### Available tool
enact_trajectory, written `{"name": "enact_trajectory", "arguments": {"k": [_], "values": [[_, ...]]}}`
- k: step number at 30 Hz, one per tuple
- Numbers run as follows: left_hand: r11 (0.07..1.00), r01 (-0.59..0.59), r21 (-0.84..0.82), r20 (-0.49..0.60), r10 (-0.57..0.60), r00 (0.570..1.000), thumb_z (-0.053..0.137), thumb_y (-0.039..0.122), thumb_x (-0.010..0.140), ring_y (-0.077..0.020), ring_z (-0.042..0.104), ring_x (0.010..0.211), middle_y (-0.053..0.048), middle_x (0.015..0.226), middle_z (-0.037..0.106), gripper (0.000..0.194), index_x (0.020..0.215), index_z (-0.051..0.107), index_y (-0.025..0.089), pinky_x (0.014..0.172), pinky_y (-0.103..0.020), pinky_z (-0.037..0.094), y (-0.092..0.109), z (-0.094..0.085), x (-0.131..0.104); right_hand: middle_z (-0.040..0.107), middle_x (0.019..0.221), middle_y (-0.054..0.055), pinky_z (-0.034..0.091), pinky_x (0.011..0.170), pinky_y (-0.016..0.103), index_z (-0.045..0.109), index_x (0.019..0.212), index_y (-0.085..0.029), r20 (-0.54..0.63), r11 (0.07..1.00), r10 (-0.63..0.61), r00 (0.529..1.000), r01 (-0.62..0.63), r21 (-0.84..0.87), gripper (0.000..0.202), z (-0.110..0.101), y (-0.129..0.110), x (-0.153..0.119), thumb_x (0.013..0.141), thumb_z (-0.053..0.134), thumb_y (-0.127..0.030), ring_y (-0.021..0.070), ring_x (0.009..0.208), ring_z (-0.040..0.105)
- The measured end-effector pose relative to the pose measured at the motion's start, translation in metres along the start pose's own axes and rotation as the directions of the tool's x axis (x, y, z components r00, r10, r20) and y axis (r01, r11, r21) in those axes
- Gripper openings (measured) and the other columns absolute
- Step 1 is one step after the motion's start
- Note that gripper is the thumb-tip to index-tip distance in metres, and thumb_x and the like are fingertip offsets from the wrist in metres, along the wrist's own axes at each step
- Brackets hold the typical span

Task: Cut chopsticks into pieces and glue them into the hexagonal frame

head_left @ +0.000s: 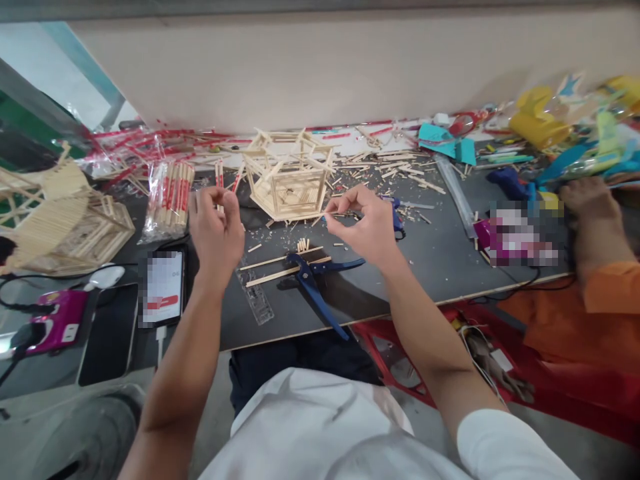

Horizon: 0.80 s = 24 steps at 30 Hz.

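Observation:
My right hand (pixel 367 223) pinches a short, thin wooden stick (pixel 334 213) between thumb and fingertips, beside the lower right corner of a wooden stick model (pixel 293 193). My left hand (pixel 215 223) is raised with curled fingers, thumb near the index finger. It is close to a bag of red-wrapped chopsticks (pixel 170 200). Whatever its fingers hold, if anything, I cannot make out; wrapped sticks show just behind them. Below and between my hands lie blue-handled cutters (pixel 313 287), with two long sticks (pixel 273 275) at their jaws and a clear plastic piece (pixel 259 300) under the sticks.
Loose sticks (pixel 400 170) and offcuts litter the back of the dark table (pixel 420 273). A larger stick model (pixel 55 213) stands left. Two phones (pixel 163 290) and a purple power strip (pixel 63 320) lie front left. At right, another person's hand (pixel 593 200) is near a blue glue gun (pixel 510 183).

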<state>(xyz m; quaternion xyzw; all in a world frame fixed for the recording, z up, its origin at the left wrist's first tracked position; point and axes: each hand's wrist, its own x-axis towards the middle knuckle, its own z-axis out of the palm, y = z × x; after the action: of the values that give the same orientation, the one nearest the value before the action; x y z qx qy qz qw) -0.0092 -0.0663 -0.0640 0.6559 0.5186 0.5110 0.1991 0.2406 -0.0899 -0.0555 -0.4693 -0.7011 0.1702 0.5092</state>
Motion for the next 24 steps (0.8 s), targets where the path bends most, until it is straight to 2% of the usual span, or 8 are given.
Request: {"name": "enact_trajectory", "arguments": {"k": [1,3,5,7,10,14,17,24], "values": [[0.979,-0.101,0.178,-0.013,0.105,0.994,0.045,0.047,0.101,-0.0264,0.059,0.112,-0.012,0.112,0.059,0.027,0.103,0.054,0.021,0.092,-0.038,0.048,0.009,-0.003,-0.003,0.07,0.082,0.0,0.052,0.084,0.038,0.046,0.077,-0.025,0.006,1.0,0.005,1.0,-0.005,-0.001,0.02,0.003,0.001,-0.002,0.076,0.064,-0.016,0.0189,0.082,0.07],[0.861,-0.323,0.393,0.222,0.252,0.942,0.048,0.04,0.1,-0.0287,0.058,0.109,-0.011,0.103,0.064,0.022,0.099,0.06,0.021,0.093,-0.04,0.045,0.025,0.0,-0.011,0.071,0.082,-0.001,0.05,0.085,0.038,0.046,0.076,-0.025,0.016,1.0,0.004,1.0,-0.004,0.003,0.021,0.011,0.004,-0.006,0.076,0.064,-0.015,0.0192,0.083,0.069],[0.757,-0.489,0.434,0.428,0.305,0.851,0.047,0.035,0.1,-0.0277,0.061,0.1,-0.011,0.098,0.067,0.022,0.103,0.062,0.019,0.085,-0.037,0.046,0.033,0.01,-0.019,0.072,0.082,-0.001,0.048,0.087,0.039,0.045,0.075,-0.025,0.023,1.0,-0.008,1.0,0.008,-0.002,0.021,0.019,0.006,-0.008,0.076,0.064,-0.015,0.0192,0.083,0.067],[0.704,-0.548,0.452,0.523,0.289,0.802,0.041,0.027,0.102,-0.0234,0.063,0.084,-0.009,0.085,0.067,0.023,0.102,0.062,0.018,0.07,-0.03,0.043,0.029,0.022,-0.025,0.072,0.081,-0.001,0.046,0.089,0.04,0.045,0.074,-0.025,0.034,1.0,-0.016,0.999,0.017,-0.026,0.022,0.025,0.008,-0.008,0.076,0.064,-0.014,0.019,0.082,0.066],[0.697,-0.539,0.473,0.509,0.283,0.812,0.041,0.017,0.097,-0.0172,0.061,0.066,-0.006,0.078,0.068,0.022,0.096,0.063,0.019,0.055,-0.026,0.032,0.012,0.035,-0.031,0.073,0.079,-0.001,0.044,0.089,0.04,0.043,0.071,-0.026,0.074,0.999,0.0,0.997,0.003,-0.039,0.024,0.03,0.011,-0.01,0.075,0.063,-0.014,0.0184,0.079,0.064],[0.766,-0.464,0.444,0.393,0.299,0.87,0.047,0.016,0.094,-0.0143,0.057,0.056,-0.004,0.073,0.069,0.019,0.087,0.064,0.02,0.053,-0.026,0.027,-0.003,0.04,-0.038,0.074,0.079,-0.002,0.043,0.086,0.039,0.042,0.071,-0.025,0.109,1.0,0.01,0.994,-0.009,-0.01,0.025,0.034,0.017,-0.011,0.075,0.063,-0.014,0.0173,0.076,0.065],[0.809,-0.411,0.42,0.377,0.257,0.89,0.046,0.014,0.091,-0.0151,0.059,0.058,-0.005,0.076,0.072,0.021,0.087,0.066,0.019,0.053,-0.025,0.028,-0.006,0.041,-0.04,0.074,0.08,-0.003,0.043,0.086,0.038,0.042,0.071,-0.025,0.101,1.0,0.004,0.995,-0.005,0.005,0.025,0.036,0.019,-0.011,0.074,0.064,-0.013,0.0168,0.075,0.066],[0.845,-0.353,0.402,0.386,0.193,0.902,0.046,0.007,0.083,-0.0164,0.066,0.068,-0.005,0.085,0.075,0.028,0.094,0.068,0.02,0.057,-0.023,0.036,-0.004,0.042,-0.042,0.074,0.079,-0.003,0.044,0.087,0.039,0.043,0.071,-0.025,0.115,0.999,0.032,0.993,-0.029,-0.028,0.024,0.04,0.023,-0.011,0.072,0.063,-0.012,0.017,0.074,0.064]]}}
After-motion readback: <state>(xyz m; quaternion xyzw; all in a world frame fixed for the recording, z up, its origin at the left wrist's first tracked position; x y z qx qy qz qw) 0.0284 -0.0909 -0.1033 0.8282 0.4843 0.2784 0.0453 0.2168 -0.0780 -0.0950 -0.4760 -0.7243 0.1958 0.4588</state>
